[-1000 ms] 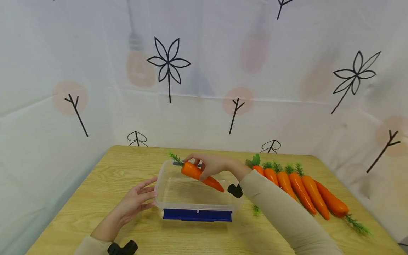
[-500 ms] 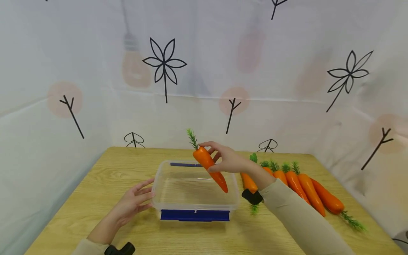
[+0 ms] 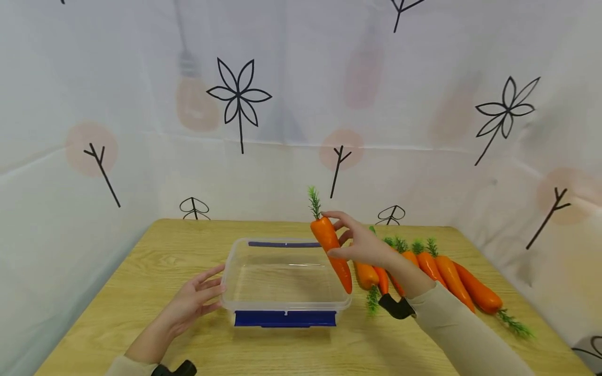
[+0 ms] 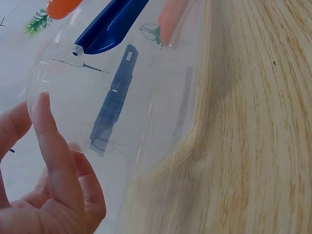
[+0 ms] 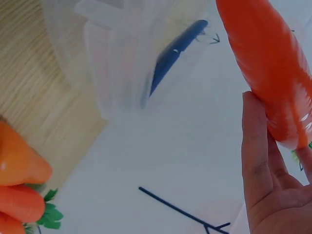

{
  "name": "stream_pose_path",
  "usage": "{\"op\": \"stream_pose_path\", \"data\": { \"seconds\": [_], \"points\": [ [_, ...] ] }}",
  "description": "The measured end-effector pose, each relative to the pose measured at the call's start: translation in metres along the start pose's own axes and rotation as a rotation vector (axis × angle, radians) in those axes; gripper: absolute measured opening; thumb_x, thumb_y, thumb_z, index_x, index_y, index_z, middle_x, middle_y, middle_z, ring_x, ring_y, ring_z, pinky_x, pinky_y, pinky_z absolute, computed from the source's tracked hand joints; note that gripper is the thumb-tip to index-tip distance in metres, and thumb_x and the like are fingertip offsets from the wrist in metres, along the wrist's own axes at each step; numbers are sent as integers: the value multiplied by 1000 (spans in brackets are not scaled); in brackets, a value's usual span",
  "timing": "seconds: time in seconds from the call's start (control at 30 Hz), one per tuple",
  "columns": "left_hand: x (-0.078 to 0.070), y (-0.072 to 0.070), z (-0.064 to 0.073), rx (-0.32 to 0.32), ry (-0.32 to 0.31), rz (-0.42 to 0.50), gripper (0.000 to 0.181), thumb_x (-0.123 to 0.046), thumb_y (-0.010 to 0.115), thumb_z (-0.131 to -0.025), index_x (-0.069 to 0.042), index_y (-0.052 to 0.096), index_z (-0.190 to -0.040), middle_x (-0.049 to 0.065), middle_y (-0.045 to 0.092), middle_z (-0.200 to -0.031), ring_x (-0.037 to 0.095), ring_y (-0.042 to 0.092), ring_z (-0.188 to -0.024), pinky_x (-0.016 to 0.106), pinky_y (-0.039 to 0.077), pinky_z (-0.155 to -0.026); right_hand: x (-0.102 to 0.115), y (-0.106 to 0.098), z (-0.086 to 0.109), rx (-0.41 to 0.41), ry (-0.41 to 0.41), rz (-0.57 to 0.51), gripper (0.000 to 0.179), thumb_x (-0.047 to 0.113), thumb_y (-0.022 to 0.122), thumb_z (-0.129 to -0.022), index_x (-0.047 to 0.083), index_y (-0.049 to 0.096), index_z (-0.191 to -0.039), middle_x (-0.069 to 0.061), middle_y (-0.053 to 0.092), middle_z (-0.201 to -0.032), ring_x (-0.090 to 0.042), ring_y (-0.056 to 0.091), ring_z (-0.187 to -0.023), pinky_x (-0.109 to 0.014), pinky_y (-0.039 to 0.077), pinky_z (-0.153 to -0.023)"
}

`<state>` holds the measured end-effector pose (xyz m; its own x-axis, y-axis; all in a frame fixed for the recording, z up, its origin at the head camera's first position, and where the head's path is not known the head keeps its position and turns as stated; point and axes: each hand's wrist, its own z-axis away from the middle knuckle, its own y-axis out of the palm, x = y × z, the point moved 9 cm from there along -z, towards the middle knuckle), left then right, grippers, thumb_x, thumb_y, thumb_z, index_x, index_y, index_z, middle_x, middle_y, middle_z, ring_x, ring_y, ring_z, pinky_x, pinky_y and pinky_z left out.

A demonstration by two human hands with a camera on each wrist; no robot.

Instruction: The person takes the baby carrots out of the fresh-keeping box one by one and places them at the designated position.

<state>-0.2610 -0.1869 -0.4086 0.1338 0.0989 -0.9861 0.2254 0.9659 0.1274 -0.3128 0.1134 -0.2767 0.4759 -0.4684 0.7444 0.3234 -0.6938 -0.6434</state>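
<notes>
My right hand (image 3: 361, 244) holds an orange carrot (image 3: 329, 241) by its side, between thumb and fingers. The carrot hangs tilted over the right rim of a clear plastic container (image 3: 287, 305), green top up and tip down. Close up in the right wrist view, the thumb lies along the carrot (image 5: 268, 68). My left hand (image 3: 194, 298) rests against the container's left wall with loosely extended fingers. From the left wrist view, these fingers (image 4: 63, 170) touch the outside of the clear wall. A blue latch (image 3: 285, 318) hangs from the container's front side. Inside the container I see no carrot.
Several carrots (image 3: 453, 282) with green tops lie in a row on the right side of the wooden table (image 3: 155, 271). One carrot (image 3: 366, 275) lies close beside the container, its green top toward me. A printed cloth (image 3: 291, 104) hangs behind the table.
My right hand has lifted the carrot from over the middle of the container and carried it right to the right rim, turning it more upright. The left hand stays at the container's wall.
</notes>
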Motion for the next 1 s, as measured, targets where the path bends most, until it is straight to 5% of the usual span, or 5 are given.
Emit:
{"op": "stream_pose_path", "data": {
  "seconds": [1.0],
  "points": [
    [2, -2, 0, -3, 7, -14, 69, -13, 63, -90, -2, 23, -146, 21, 44, -131, 23, 57, -101, 27, 52, -77, -60, -76, 82, -235, 59, 109, 75, 11, 72, -82, 12, 31, -144, -23, 42, -122, -31, 54, -90, -33, 52, -62]
  ]
}}
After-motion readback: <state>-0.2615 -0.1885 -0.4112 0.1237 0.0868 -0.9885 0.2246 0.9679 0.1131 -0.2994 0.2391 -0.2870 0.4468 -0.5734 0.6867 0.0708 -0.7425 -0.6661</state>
